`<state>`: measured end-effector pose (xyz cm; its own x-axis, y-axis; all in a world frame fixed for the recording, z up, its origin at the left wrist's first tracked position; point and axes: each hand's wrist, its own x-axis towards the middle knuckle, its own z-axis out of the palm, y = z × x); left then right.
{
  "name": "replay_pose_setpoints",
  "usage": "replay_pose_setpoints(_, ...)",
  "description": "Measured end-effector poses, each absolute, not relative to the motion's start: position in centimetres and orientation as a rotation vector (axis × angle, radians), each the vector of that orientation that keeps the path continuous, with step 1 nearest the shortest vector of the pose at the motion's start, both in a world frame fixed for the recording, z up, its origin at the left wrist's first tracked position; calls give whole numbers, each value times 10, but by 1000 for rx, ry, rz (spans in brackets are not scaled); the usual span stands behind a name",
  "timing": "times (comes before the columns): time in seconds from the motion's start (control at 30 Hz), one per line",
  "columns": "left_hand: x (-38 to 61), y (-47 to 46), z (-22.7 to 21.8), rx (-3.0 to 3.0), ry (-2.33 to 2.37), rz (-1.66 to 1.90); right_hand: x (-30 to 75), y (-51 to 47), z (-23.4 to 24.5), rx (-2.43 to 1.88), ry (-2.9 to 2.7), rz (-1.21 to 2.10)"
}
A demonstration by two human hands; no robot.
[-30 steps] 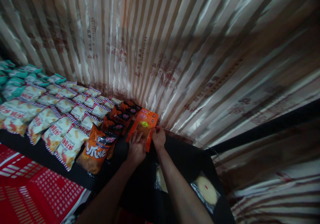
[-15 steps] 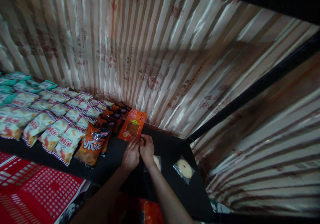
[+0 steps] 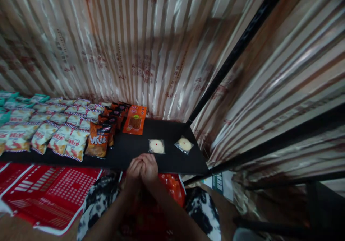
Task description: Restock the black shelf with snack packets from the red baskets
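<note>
My left hand [image 3: 134,167] and my right hand [image 3: 149,168] are pressed together at the front edge of the black shelf [image 3: 126,146]. Their fingers are curled in, and whatever lies between them, if anything, is hidden. Just beyond the hands is a round pale cake in a clear wrapper [image 3: 156,146]. A second wrapped pale cake [image 3: 184,144] lies to its right. Further back, a flat orange snack packet [image 3: 135,120] rests against the wall, untouched by either hand.
Rows of white snack bags [image 3: 77,142], orange-brown bags [image 3: 97,140] and green bags [image 3: 10,104] fill the shelf's left side. Below stand a red basket [image 3: 56,194] and a red container with orange packets [image 3: 172,187]. A black post [image 3: 229,65] rises at the right rear.
Both hands have drawn back from the flat orange packet to the shelf's front edge, leaving it lying at the back. The camera view has shifted, showing both pale cakes and the basket more fully.
</note>
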<state>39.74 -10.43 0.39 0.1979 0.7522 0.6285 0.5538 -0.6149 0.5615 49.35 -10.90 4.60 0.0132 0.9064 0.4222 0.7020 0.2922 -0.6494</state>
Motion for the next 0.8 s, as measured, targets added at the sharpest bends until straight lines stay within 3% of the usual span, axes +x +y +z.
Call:
replay_pose_setpoints(0.2,393,-168,-12,2256,1281,861,510,-172,13,-1569,-1919,471)
replay_pose_setpoints(0.47,407,-207,-62,2213,1268,-213,548,-213,-35,-2261,-2056,550)
replay_pose_setpoints(0.8,392,-215,-74,2239,1250,-248,545,-228,-30,-2235,-2153,519)
